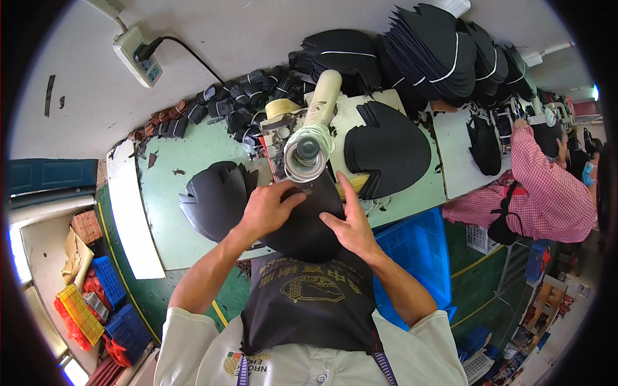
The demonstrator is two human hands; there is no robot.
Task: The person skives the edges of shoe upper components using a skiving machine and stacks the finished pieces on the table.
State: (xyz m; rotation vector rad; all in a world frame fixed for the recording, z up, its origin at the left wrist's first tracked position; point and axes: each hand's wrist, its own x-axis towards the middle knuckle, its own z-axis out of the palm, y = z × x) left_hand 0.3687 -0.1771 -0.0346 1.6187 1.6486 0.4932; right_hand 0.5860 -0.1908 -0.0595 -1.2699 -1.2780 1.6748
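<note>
A black, flat cut piece, leather-like (pixel 302 225), lies in front of me, its far end under the head of a pale machine (pixel 308 154). My left hand (pixel 265 209) holds the piece by its left side, fingers bent and thumb pressed down close to the machine head. On the right edge, my right hand (pixel 353 222) grips it with the thumb on top and the index finger stretched toward the machine. Its other fingers are partly hidden. A stack of black cut pieces (pixel 222 199) sits left of my left hand; another stack (pixel 389 148) lies to the right of the machine.
Bundled black pieces (pixel 428 48) are piled along the wall behind small tied rolls (pixel 241 96). A blue plastic crate (pixel 415 251) stands below the green table (pixel 170 215) on my right. Farther right, a person in a checked red top (pixel 547 174) works at another table.
</note>
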